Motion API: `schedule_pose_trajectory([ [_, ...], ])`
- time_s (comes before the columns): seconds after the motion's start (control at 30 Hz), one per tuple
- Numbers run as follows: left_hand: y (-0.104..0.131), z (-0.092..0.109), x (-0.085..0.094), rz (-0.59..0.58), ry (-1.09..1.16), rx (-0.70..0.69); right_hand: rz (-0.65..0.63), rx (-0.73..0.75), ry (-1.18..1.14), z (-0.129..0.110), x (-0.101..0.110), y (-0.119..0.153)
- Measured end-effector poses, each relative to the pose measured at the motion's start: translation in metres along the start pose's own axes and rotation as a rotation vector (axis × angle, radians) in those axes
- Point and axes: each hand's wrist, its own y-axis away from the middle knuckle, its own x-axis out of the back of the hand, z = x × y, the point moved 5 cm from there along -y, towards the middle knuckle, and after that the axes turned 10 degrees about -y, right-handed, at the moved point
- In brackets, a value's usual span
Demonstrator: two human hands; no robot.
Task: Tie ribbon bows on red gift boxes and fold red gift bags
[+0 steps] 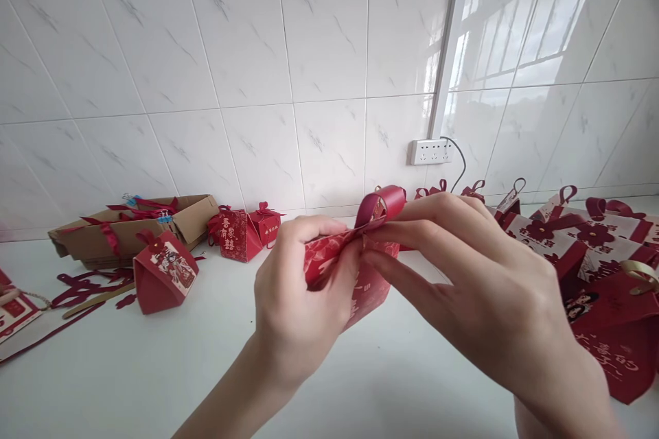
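Observation:
In the middle of the head view a red gift box (371,291) with pale printed characters is held above the white table. A dark red ribbon loop (384,204) stands up from its top edge. My left hand (303,288) is closed around the near left side and top edge of the box, thumb pressed against the front panel. My right hand (473,281) pinches at the top edge, right at the base of the ribbon loop. The fingertips of both hands almost meet there, and part of the box is hidden behind them.
A brown cardboard tray (93,240) with ribbons and blue clips stands at the back left. Near it are a red box (163,274), more red boxes (239,236) and loose ribbons (85,288). Many finished-looking boxes (612,343) crowd the right. A power strip (431,152) hangs on the tiled wall.

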Motion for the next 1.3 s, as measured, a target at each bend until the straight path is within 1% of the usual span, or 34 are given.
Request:
schedule_pose_trajectory([
  [0.13, 0.001, -0.001, 0.002, 0.028, -0.058, -0.027, 0.019, 0.042, 0.003, 0.000, 0.001, -0.001],
  [0.23, 0.000, 0.000, 0.002, 0.008, -0.052, -0.042, 0.053, 0.076, -0.006, -0.001, 0.001, -0.001],
  [0.4, 0.002, -0.001, 0.005, 0.027, -0.100, -0.030, 0.077, 0.081, -0.022, -0.001, 0.001, -0.002],
  [0.57, 0.002, -0.001, 0.004, 0.012, -0.161, -0.100, 0.047, 0.065, -0.094, 0.003, -0.001, -0.002],
  [0.7, 0.001, -0.001, 0.001, 0.002, -0.170, -0.123, 0.008, 0.056, -0.111, 0.005, -0.004, -0.003],
  [0.87, 0.000, -0.002, 0.001, -0.056, -0.158, -0.053, -0.028, 0.066, -0.078, 0.006, -0.005, -0.003],
  [1.0, -0.002, -0.003, 0.001, -0.151, -0.109, 0.007, -0.014, 0.087, -0.037, 0.004, -0.003, -0.001],
  [1.07, -0.002, -0.005, -0.001, -0.200, -0.087, 0.062, -0.015, 0.099, -0.043, 0.004, -0.003, -0.001],
  [1.17, -0.003, -0.009, -0.002, -0.246, -0.065, 0.127, -0.027, 0.110, -0.040, 0.004, -0.006, -0.001],
  [1.23, -0.003, -0.009, -0.004, -0.266, -0.053, 0.129, -0.033, 0.109, -0.031, 0.005, -0.008, -0.001],
  [1.3, -0.002, -0.008, -0.005, -0.269, -0.049, 0.103, -0.037, 0.099, -0.036, 0.006, -0.009, -0.002],
])
